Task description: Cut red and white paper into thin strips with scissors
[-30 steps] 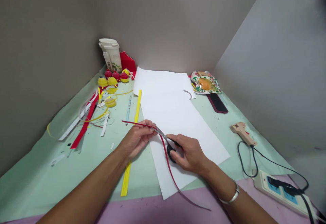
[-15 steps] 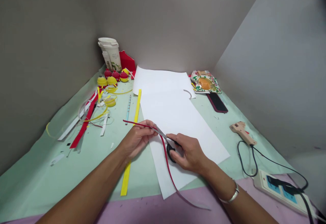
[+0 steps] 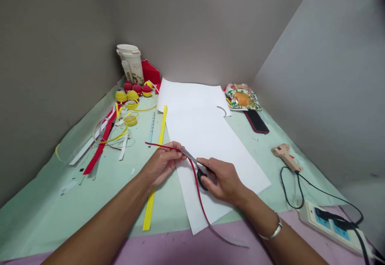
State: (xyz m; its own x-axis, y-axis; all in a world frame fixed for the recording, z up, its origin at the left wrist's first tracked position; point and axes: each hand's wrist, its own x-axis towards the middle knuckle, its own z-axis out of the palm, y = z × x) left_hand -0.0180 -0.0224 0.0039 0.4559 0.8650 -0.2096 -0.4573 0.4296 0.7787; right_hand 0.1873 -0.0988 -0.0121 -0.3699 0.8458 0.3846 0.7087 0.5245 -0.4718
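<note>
Between the fingers of my left hand (image 3: 164, 162) is a thin red strip (image 3: 198, 194) with a scalloped-looking edge. One end sticks out to the left past the hand; the other curves down over the white paper to the purple cloth, where it looks grey. My right hand (image 3: 224, 178) is closed on the black handles of a pair of scissors (image 3: 201, 175). Their blades lie at the red strip, right by my left fingertips, and look nearly closed. White paper sheets (image 3: 198, 124) lie beneath both hands. A yellow strip (image 3: 148, 213) passes under my left wrist.
Red and white strips (image 3: 100, 150) and yellow rolls lie at left, near red-and-yellow ball-shaped pieces (image 3: 132, 95) and a white cup (image 3: 131, 64). A patterned pencil (image 3: 152, 128) is beside the paper. At right are a phone (image 3: 256, 121), a glue gun (image 3: 285, 156) and a power strip (image 3: 333, 227).
The scissors' blades have come closer together at the red strip, and the lower handle has risen slightly. My left hand has hardly moved.
</note>
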